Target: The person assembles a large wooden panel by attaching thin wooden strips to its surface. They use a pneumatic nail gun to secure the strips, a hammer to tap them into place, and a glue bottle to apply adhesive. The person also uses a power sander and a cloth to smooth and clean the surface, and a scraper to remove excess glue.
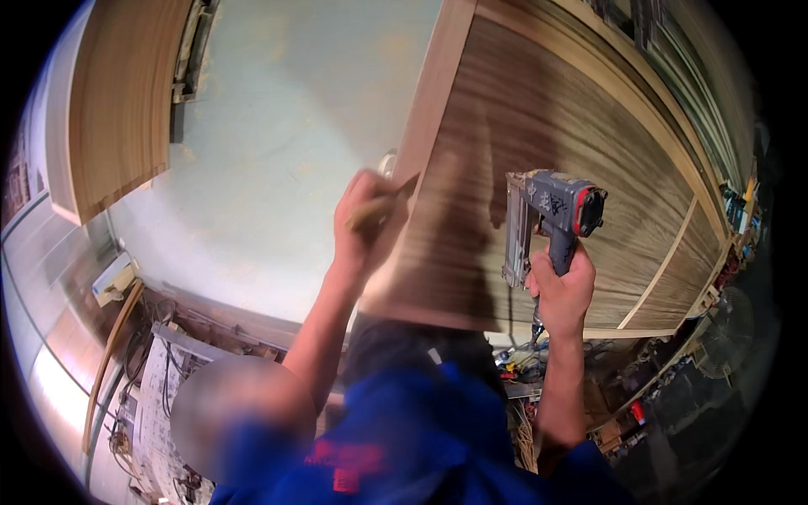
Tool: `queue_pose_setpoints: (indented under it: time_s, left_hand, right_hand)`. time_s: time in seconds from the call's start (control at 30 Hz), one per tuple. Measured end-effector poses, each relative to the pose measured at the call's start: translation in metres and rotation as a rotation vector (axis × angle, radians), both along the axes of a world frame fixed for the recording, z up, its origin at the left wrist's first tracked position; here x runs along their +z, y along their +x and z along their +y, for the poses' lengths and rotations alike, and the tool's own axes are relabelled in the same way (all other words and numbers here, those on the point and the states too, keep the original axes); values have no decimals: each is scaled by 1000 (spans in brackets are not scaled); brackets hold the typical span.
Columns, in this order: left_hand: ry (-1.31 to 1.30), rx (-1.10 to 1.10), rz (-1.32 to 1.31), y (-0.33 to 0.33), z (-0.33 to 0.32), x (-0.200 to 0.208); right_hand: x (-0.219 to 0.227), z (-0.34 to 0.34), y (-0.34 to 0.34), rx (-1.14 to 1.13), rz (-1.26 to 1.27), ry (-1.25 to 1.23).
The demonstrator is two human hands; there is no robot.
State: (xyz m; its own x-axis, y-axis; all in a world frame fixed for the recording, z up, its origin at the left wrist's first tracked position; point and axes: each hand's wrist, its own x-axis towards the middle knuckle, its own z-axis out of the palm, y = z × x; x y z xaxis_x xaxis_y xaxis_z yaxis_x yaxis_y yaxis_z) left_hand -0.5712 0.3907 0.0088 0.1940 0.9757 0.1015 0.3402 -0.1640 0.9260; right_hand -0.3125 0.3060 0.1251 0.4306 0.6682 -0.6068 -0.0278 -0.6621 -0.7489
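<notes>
My right hand (561, 290) is wrapped round the grip of a dark grey nail gun (555, 198) with a red ring on its head. The gun is held over a large wood-grain panel (589, 151), its magazine on the left side. My left hand (360, 220), smeared by motion, is closed on a wooden-handled tool (372, 214) with a dark pointed end; its exact kind is blurred. That tool is over the panel's pale left edge strip (438, 80). A small whitish round thing (387, 163) shows just behind my left hand, partly hidden.
The panel lies on a pale worktable (269, 168). A wooden box-like piece (122, 101) stands at the far left. Long boards (699, 76) are stacked at the far right, near a fan (725, 332). Cables and a paint-spotted stand (156, 396) are at the lower left.
</notes>
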Motion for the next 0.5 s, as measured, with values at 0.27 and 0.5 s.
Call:
queue_pose_setpoints:
  time_s: [0.27, 0.5]
  left_hand:
    - [174, 64, 566, 35, -12, 4]
    - [-132, -53, 622, 47, 8, 34]
  right_hand:
    - [12, -158, 19, 87, -1, -55]
    - [19, -255, 58, 31, -7, -112]
